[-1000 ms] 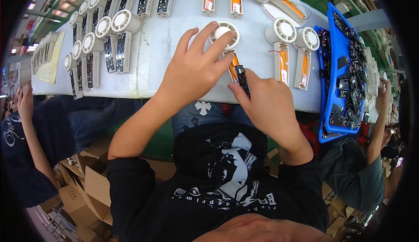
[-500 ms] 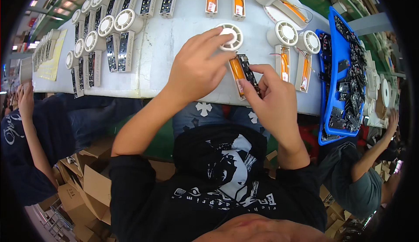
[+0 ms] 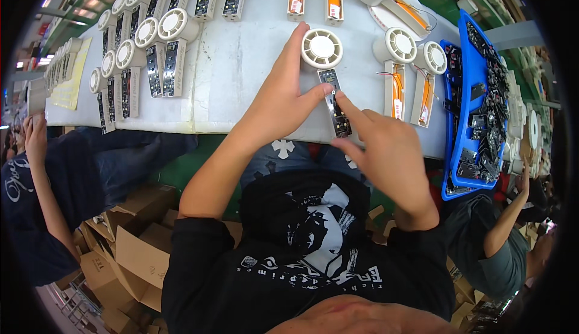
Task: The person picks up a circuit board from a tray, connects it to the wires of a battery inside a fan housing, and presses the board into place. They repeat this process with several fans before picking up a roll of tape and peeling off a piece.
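Note:
In front of me lies a white housing with a round slotted head (image 3: 321, 49). A narrow black circuit board (image 3: 339, 114) now covers its long handle part. My left hand (image 3: 283, 96) lies along the housing's left side, fingers stretched past the round head and thumb pressing on the board's upper part. From the right, my right hand (image 3: 386, 147) presses its index fingertip onto the board near my left thumb. The right thumb sits by the board's lower end, and the other fingers are curled. No orange battery shows in this housing; the board hides the inside.
Blue trays (image 3: 476, 99) heaped with black circuit boards stand at the right. Several housings with orange batteries (image 3: 395, 90) lie near them and at the back. Housings with boards fitted (image 3: 175, 69) fill the left. Co-workers sit on both sides; cardboard boxes (image 3: 142, 255) lie below.
The board has gone from beside the orange battery to on top of it, inside the housing. My left hand has moved off the round head to its left side; my right index finger now presses the board.

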`<state>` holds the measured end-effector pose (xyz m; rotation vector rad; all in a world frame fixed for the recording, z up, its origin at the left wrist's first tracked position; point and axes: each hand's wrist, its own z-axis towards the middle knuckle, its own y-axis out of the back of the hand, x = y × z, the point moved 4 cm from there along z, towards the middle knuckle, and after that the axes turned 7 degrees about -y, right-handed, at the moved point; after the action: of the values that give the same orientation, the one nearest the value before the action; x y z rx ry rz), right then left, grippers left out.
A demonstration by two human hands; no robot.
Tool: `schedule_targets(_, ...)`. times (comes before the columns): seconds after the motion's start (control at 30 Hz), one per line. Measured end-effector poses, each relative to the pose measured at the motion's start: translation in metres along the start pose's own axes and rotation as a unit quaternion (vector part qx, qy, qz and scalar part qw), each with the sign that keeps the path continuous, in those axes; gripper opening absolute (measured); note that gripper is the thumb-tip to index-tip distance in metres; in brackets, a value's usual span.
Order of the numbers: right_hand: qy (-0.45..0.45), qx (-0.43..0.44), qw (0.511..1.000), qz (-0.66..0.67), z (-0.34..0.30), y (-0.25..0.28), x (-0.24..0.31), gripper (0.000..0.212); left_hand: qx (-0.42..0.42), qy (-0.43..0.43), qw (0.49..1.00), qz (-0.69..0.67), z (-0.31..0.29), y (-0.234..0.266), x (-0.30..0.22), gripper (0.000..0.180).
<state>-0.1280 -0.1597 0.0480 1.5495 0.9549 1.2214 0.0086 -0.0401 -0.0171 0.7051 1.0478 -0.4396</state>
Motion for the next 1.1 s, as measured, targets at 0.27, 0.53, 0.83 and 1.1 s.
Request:
schedule_targets(0.27, 0.009, 0.027, 0.982, 0.189, 0.025, -0.003, -0.016, 0.061, 0.029, 0.028, 0.999, 0.0, 0.008, 0.005, 0.003, 0.09)
schedule_targets(0.53, 0.086, -0.114, 0.947, 0.289, 0.017, -0.037, 0.005, 0.058, -0.062, 0.052, 0.975, 0.207, -0.016, 0.0, -0.032, 0.045)
schedule_targets(0.83, 0.012, -0.013, 0.867, 0.499, 0.009, -0.061, -0.038, 0.026, -0.073, 0.019, 0.943, 0.323, -0.025, 0.008, -0.046, 0.031)
schedule_targets(1.1, 0.041, -0.034, 0.883, 0.466, 0.009, -0.052, -0.033, 0.016, -0.196, 0.102, 0.875, 0.432, -0.06, 0.094, -0.022, 0.033)
